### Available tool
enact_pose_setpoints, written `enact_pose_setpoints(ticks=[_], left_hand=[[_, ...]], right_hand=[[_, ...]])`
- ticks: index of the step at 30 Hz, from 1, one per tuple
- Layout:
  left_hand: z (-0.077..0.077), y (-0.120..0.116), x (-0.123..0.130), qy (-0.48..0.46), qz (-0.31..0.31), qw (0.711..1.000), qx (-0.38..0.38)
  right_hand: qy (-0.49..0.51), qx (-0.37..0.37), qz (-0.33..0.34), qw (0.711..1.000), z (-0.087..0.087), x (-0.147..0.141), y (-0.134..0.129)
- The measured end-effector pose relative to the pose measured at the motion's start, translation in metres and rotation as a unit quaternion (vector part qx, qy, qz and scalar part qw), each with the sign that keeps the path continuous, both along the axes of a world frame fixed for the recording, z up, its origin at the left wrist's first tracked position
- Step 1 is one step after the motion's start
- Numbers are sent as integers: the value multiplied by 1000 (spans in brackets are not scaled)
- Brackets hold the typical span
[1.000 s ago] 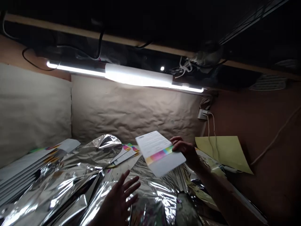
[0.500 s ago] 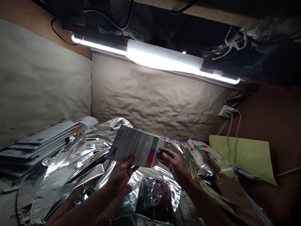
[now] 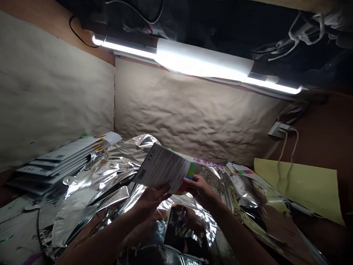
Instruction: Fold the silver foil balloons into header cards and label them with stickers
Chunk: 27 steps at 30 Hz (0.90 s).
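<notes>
A flat printed packet [image 3: 162,165] is held tilted above the shiny silver foil. Its visible side carries small text, a barcode at the lower left corner and a band of bright colours at the right end. My left hand [image 3: 151,198] is closed on its lower edge, thumb on the printed face. At the coloured end, my right hand [image 3: 201,189] has its thumb and fingers closed on the edge and covers part of the band. Crumpled silver foil [image 3: 116,180], apparently a deflated foil balloon with a tab, spreads beneath both hands.
Similar printed packets [image 3: 60,158] lie stacked at the left. More colour-striped printed pieces [image 3: 242,170] are at the back right, near a yellow sheet [image 3: 300,184]. White cables run down from a wall socket [image 3: 280,129]. A lit tube lamp [image 3: 204,62] hangs above the papered back wall.
My right hand has closed on the packet's coloured end, where its fingers were loosely apart before. The band now looks bent back. The whole view has shifted slightly.
</notes>
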<state>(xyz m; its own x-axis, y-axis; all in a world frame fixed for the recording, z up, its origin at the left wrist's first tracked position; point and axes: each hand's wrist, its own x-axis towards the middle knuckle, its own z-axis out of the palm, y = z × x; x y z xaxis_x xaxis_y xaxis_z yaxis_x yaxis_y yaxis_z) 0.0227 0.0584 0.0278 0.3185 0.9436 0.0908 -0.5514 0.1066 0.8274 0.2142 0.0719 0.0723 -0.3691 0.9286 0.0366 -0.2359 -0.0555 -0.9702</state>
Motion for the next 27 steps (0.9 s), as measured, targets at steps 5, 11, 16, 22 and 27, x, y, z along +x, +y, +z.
enact_pose_setpoints(ticks=[5, 11, 16, 22, 27], left_hand=[[2, 6, -9, 181, 241, 949, 92], [11, 2, -21, 531, 331, 599, 500], [14, -6, -25, 651, 243, 519, 497], [17, -13, -22, 651, 232, 512, 510], [20, -13, -23, 652, 272, 504, 498]], right_hand=[[25, 28, -156, 987, 4, 10, 11], [-70, -3, -101, 992, 7, 12, 3], [-91, 34, 1, 995, 11, -4, -17], [-88, 13, 51, 995, 11, -5, -25], [-67, 64, 62, 994, 15, -8, -39]])
